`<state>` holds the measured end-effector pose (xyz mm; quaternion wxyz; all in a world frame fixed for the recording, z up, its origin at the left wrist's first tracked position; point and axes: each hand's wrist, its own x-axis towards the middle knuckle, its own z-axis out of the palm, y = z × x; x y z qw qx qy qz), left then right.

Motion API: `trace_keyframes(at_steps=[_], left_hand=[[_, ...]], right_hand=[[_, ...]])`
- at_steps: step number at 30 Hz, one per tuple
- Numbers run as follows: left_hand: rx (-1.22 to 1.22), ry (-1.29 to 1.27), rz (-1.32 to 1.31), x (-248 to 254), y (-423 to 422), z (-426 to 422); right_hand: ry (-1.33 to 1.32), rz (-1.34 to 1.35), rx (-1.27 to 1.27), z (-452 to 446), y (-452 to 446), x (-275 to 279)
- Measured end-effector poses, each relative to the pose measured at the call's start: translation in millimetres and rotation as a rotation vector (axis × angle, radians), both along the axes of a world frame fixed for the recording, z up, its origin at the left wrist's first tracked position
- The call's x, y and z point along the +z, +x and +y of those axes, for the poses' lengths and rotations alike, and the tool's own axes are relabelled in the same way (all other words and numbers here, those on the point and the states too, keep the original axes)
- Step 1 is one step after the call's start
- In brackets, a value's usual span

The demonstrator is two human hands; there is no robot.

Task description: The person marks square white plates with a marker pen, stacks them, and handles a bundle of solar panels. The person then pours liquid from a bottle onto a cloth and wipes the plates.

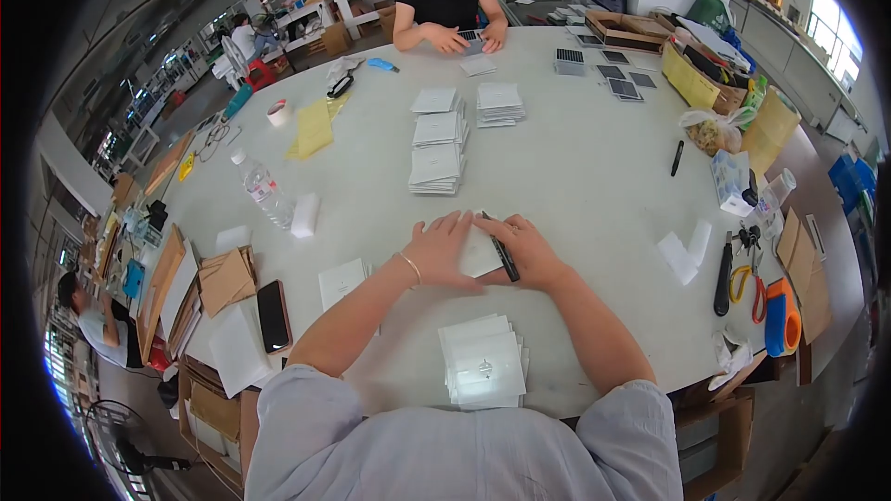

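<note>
A square white card or packet (pixel 480 254) lies on the table in front of me, between my two hands. My left hand (pixel 438 252) spans its left side, fingers at the far edge and thumb at the near edge. My right hand (pixel 533 252) is at its right side, with a slim black pen-like tool (pixel 502 250) held along the inner edge of the fingers. Whether the tool is a pen or a knife, I cannot tell. Nearer my body sits a loose stack of white square packets (pixel 484 360). More white packets (pixel 342 285) lie partly behind my left forearm.
Stacks of white packets (pixel 436 165) stand ahead, with another stack (pixel 499 102) beside them. Left are a water bottle (pixel 264 189) and a phone (pixel 274 316); right are pliers (pixel 740 284) and an orange tape dispenser (pixel 782 318). A co-worker (pixel 445 9) handles cards across the table.
</note>
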<state>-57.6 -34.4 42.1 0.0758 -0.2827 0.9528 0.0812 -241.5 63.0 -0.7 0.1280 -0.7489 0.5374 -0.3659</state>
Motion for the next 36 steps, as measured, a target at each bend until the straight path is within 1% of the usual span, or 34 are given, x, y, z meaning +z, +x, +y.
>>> trace_keyframes(at_steps=[2, 5, 7, 10, 11, 13, 14, 15, 16, 17, 19, 20, 24, 26, 29, 30, 32, 33, 36], left_hand=[[0.005, 0.018, 0.030, 0, -2, -2], [-0.015, 0.052, 0.024, -2, -1, -9], [-0.014, 0.039, 0.015, -1, 0, -11], [0.024, 0.004, 0.088, 0, 2, -4], [0.026, 0.007, 0.097, -10, 3, -5], [0.275, -0.025, 0.492, -38, 6, -6], [0.368, 0.047, 0.622, -47, 8, -7], [0.372, 0.051, 0.628, -58, 9, -15], [0.456, 0.290, 0.825, -71, 9, -21], [0.537, 0.535, 1.017, -85, 11, -26], [0.560, 0.493, 1.037, -83, 8, -18], [0.570, 0.446, 1.054, -80, 3, -16], [0.626, 0.483, 1.128, -88, -13, -10], [0.650, 0.434, 1.231, -91, -15, -8], [0.612, 0.384, 1.277, -94, -18, -6], [0.613, 0.385, 1.279, -96, -19, -5], [0.601, 0.334, 1.271, -96, -22, -7], [0.597, 0.326, 1.277, -97, -23, -9], [0.580, 0.266, 1.259, -103, -22, -9]], right_hand=[[0.025, -0.003, 0.001, -1, -3, 1], [-0.027, -0.036, 0.017, -3, -3, -4], [-0.017, -0.109, 0.026, -5, -4, -6], [0.001, -0.108, 0.011, -4, -4, -4], [0.004, -0.099, 0.013, -3, -6, -1], [0.053, -0.141, -0.013, 0, -6, 5], [0.056, -0.133, -0.012, -2, -7, 2], [-0.064, -0.192, -0.061, -7, -8, -5], [-0.179, -0.252, -0.108, -12, -7, -14], [-0.170, -0.248, -0.103, -17, -5, -22], [-0.037, -0.823, -0.128, -27, 1, -31], [-0.012, -0.812, -0.144, -27, 2, -35], [0.050, -0.879, -0.177, -37, 5, -35], [0.108, -0.820, -0.151, -45, 4, -29], [0.158, -0.844, -0.112, -62, 4, -34], [0.160, -0.841, -0.112, -63, 5, -36], [0.122, -0.665, -0.105, -69, 7, -36], [0.073, -0.619, -0.125, -70, 9, -37], [0.057, -0.640, -0.141, -70, 11, -39]])
